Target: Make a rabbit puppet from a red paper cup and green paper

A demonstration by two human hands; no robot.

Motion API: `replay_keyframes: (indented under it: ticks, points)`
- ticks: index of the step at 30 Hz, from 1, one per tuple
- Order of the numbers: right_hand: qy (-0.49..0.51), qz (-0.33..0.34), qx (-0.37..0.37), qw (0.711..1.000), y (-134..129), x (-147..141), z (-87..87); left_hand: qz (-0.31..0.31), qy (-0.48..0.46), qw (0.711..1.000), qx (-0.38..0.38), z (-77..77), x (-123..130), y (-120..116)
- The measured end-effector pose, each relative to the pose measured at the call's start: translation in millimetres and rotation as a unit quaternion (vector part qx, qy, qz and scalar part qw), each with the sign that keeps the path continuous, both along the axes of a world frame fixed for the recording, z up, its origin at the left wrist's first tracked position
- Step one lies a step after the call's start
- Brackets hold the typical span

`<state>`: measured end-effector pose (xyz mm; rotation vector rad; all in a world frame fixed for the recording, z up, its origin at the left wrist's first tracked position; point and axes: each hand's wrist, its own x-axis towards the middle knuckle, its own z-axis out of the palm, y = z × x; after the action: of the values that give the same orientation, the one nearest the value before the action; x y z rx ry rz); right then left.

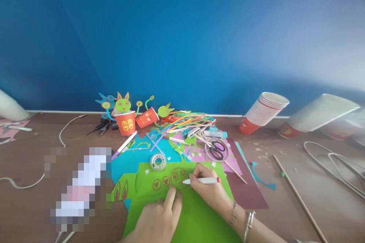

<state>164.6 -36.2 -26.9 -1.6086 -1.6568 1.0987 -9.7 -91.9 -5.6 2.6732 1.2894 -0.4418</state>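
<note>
My right hand (207,188) is closed around a white marker (203,180) with a red end, its tip on a round face drawn in red on the green paper (205,220). Hearts in two small circles stand left of that face. My left hand (164,212) lies on the same sheet, fingers stretched out below the drawings, holding nothing. Above it, a roll of clear tape (158,162) rests at the sheet's upper edge. At the left, a green cutout (122,190) bears two drawn ear shapes.
Behind the paper are decorated red cups (126,123), a pile of coloured sticks (188,121) and black-handled scissors (217,150). Stacked cups (264,112) lean at the right, near a wooden stick (299,197) and a coiled cable (336,163). A blurred-out object (81,186) lies left.
</note>
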Motion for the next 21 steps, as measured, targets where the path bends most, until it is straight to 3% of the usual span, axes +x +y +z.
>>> replay_keyframes:
  ticks: [21]
  points:
    - [0.012, 0.013, 0.006, 1.000, -0.2, 1.0, -0.6, -0.001, 0.021, 1.000, -0.007, 4.6, 1.8, 1.5]
